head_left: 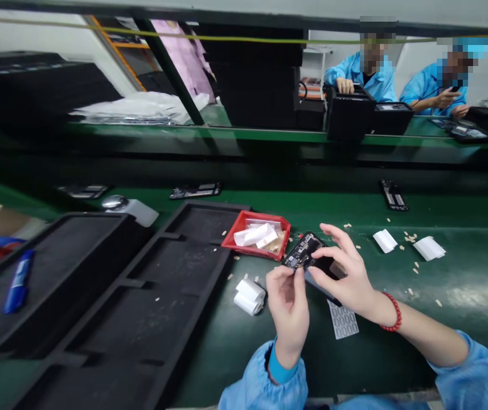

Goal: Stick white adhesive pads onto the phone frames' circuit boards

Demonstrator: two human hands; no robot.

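Note:
Both my hands hold a small black phone frame with an exposed circuit board (304,250) above the green bench. My left hand (287,304) pinches its near edge, fingers pressed together. My right hand (345,273), with a red bead bracelet at the wrist, wraps round its right side, thumb and fingers closed on it. A sheet of small stickers (343,320) lies on the bench just under my right wrist. Two white paper rolls (249,295) lie left of my left hand.
A red bin (239,229) with white rolls stands just beyond the hands. Long black foam trays (158,296) fill the left, one with a blue marker (18,282). White slips (428,248) and scraps lie right. Phone frames (392,194) sit on the belt. Two people work beyond it.

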